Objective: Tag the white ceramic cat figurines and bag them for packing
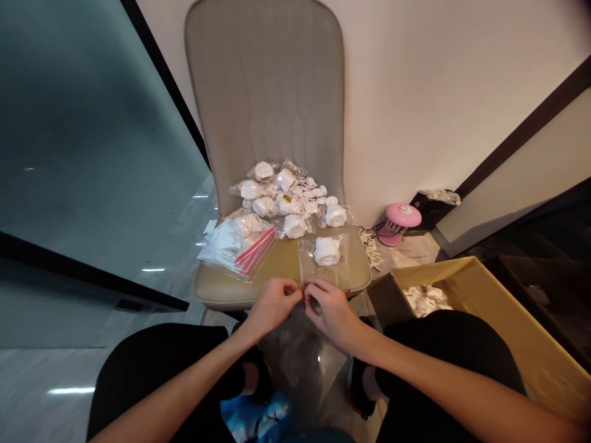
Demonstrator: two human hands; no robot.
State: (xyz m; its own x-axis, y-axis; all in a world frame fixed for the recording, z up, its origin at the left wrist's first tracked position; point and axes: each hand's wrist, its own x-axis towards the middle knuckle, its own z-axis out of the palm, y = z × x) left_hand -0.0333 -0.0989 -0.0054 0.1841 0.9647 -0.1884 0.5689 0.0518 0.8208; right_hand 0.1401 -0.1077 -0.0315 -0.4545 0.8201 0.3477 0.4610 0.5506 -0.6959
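Observation:
At the front edge of the chair seat, a clear plastic bag (pixel 307 261) lies flat with a rolled white cloth-like item (pixel 327 251) inside it. My left hand (pixel 275 303) is closed in a pinch at the bag's near left corner. Right beside it, my right hand (pixel 333 312) also pinches the bag's near edge, thumb and forefinger curled together. The fingertips of both hands almost meet there. To the left lies a stack of flat clear bags (pixel 226 243) with red zip strips (pixel 255 247).
Several bagged white rolls (pixel 294 226) and loose white discs (pixel 310 192) cover the back of the chair seat (pixel 226 294). On the right stand a cardboard box (pixel 489 301) holding white items and a pink lamp-like device (pixel 401 223). A blue bag (pixel 256 418) lies between my feet.

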